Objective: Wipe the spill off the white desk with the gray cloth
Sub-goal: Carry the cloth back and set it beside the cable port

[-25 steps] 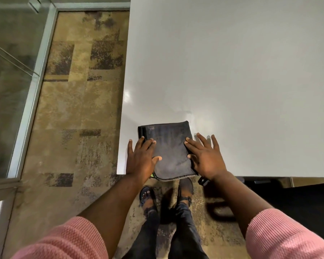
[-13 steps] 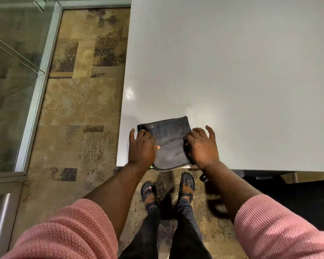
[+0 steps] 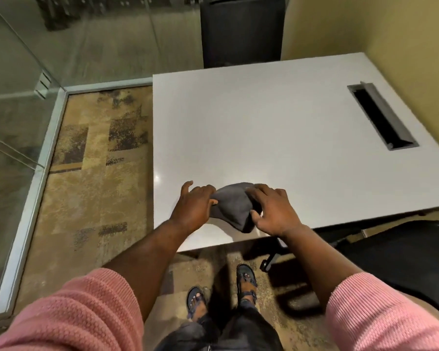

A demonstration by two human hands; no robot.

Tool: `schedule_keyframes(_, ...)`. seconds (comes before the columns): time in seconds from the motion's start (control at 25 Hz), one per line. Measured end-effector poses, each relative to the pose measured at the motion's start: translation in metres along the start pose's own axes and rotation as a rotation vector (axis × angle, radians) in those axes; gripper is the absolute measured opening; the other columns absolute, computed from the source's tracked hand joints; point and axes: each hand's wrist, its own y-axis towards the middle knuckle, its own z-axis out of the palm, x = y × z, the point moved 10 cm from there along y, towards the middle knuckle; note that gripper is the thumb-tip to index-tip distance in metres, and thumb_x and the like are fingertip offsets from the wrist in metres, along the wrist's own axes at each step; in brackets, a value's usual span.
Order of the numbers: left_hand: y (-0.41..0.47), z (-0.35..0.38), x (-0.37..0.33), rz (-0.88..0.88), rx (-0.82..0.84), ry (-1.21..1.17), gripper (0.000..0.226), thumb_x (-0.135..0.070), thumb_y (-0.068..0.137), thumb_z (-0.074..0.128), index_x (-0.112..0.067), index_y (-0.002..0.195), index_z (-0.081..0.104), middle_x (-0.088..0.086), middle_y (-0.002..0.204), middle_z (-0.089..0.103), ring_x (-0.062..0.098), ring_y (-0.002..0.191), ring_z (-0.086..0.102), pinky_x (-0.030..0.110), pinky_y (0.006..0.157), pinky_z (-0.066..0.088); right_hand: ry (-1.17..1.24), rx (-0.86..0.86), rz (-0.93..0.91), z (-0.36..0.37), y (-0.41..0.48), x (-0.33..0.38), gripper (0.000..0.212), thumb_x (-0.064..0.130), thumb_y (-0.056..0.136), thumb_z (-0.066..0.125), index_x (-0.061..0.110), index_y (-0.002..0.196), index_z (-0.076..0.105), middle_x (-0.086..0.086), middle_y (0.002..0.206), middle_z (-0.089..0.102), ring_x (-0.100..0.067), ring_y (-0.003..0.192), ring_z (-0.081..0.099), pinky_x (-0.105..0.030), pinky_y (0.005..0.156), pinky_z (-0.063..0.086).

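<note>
Both hands are on the cloth [image 3: 232, 207] at the counter's [image 3: 276, 138] near edge, close to its near-left corner. The left hand [image 3: 194, 207] has its fingers curled onto the cloth's left side, thumb tucked under a fold; the right hand [image 3: 273, 211] has its grip half closed over the right side, fingertips pressing in. The cloth is bunched into a dark hump between them, its lower tip hanging toward the near edge. Step in hand, I'd say: gathering the cloth into a pad before the wipe proper. No spill shows on the white top (glare may be hiding it), so the next move calls for finding the wet patch and pressing flat. The cloth's long axis runs diagonally, far-left to near-right, pointing at the near edge.
</note>
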Motion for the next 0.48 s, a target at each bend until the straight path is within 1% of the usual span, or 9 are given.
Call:
schedule_keyframes(0.04, 0.004, -0.01, -0.009, 0.028, -0.006, -0.006, 0.012, -0.018, 0.104, 0.055, -0.02, 0.113, 0.063, 0.001, 0.1, 0.072, 0.023, 0.1, 0.065, 0.04, 0.124, 0.013, -0.011, -0.02, 0.022, -0.01, -0.005, -0.001, 0.065, 0.039, 0.08, 0.059, 0.025, 0.144, 0.054, -0.004, 0.139, 0.062, -0.027, 0.12, 0.059, -0.045, 0.111, 0.033)
schedule_keyframes(0.08, 0.007, -0.022, -0.02, 0.063, -0.014, -0.008, 0.012, -0.02, 0.105, 0.053, -0.02, 0.113, 0.062, 0.001, 0.1, 0.072, 0.023, 0.1, 0.064, 0.04, 0.124, 0.013, -0.017, -0.047, 0.048, -0.021, -0.012, -0.002, 0.06, 0.041, 0.082, 0.057, 0.026, 0.14, 0.057, -0.002, 0.132, 0.066, -0.025, 0.118, 0.061, -0.044, 0.112, 0.03)
schedule_keyframes(0.16, 0.012, -0.043, -0.04, 0.135, -0.016, 0.007, 0.013, -0.022, 0.105, 0.05, -0.02, 0.111, 0.062, 0.001, 0.098, 0.071, 0.023, 0.098, 0.064, 0.04, 0.123, 0.014, -0.025, -0.1, 0.096, -0.043, -0.023, -0.002, 0.047, 0.04, 0.085, 0.055, 0.028, 0.13, 0.062, 0.003, 0.116, 0.068, -0.024, 0.11, 0.063, -0.04, 0.112, 0.025)
schedule_keyframes(0.2, 0.014, -0.052, -0.05, 0.172, -0.015, 0.013, 0.013, -0.021, 0.105, 0.05, -0.02, 0.11, 0.061, 0.0, 0.097, 0.07, 0.023, 0.097, 0.064, 0.041, 0.124, 0.014, -0.026, -0.127, 0.119, -0.054, -0.029, -0.001, 0.043, 0.039, 0.086, 0.056, 0.028, 0.128, 0.063, 0.004, 0.113, 0.067, -0.024, 0.109, 0.062, -0.038, 0.112, 0.024)
schedule_keyframes(0.24, 0.015, -0.06, -0.059, 0.203, -0.015, 0.012, 0.012, -0.02, 0.105, 0.049, -0.02, 0.109, 0.06, -0.001, 0.096, 0.069, 0.023, 0.096, 0.063, 0.041, 0.124, 0.015, -0.026, -0.155, 0.137, -0.064, -0.035, 0.0, 0.045, 0.039, 0.086, 0.056, 0.028, 0.129, 0.062, 0.003, 0.115, 0.066, -0.024, 0.11, 0.061, -0.038, 0.113, 0.024)
schedule_keyframes(0.36, 0.019, -0.074, -0.087, 0.285, 0.0, -0.002, 0.012, -0.017, 0.104, 0.048, -0.02, 0.11, 0.059, -0.003, 0.096, 0.068, 0.02, 0.096, 0.062, 0.042, 0.125, 0.015, -0.007, -0.186, 0.167, -0.083, -0.054, 0.002, 0.064, 0.047, 0.082, 0.055, 0.028, 0.143, 0.054, 0.001, 0.133, 0.063, -0.022, 0.121, 0.055, -0.041, 0.12, 0.023)
schedule_keyframes(0.4, 0.021, -0.078, -0.099, 0.316, 0.008, 0.006, 0.014, -0.016, 0.104, 0.048, -0.019, 0.111, 0.059, -0.003, 0.098, 0.068, 0.02, 0.097, 0.062, 0.041, 0.126, 0.014, 0.009, -0.188, 0.176, -0.089, -0.06, 0.0, 0.066, 0.049, 0.081, 0.055, 0.028, 0.144, 0.053, 0.003, 0.134, 0.064, -0.019, 0.124, 0.056, -0.042, 0.122, 0.02)
schedule_keyframes(0.48, 0.026, -0.081, -0.119, 0.366, 0.039, 0.024, 0.016, -0.015, 0.104, 0.046, -0.019, 0.113, 0.059, -0.003, 0.099, 0.067, 0.02, 0.099, 0.061, 0.041, 0.127, 0.012, 0.066, -0.204, 0.217, -0.101, -0.07, -0.007, 0.057, 0.046, 0.081, 0.053, 0.031, 0.136, 0.058, 0.007, 0.128, 0.068, -0.014, 0.12, 0.06, -0.038, 0.122, 0.017)
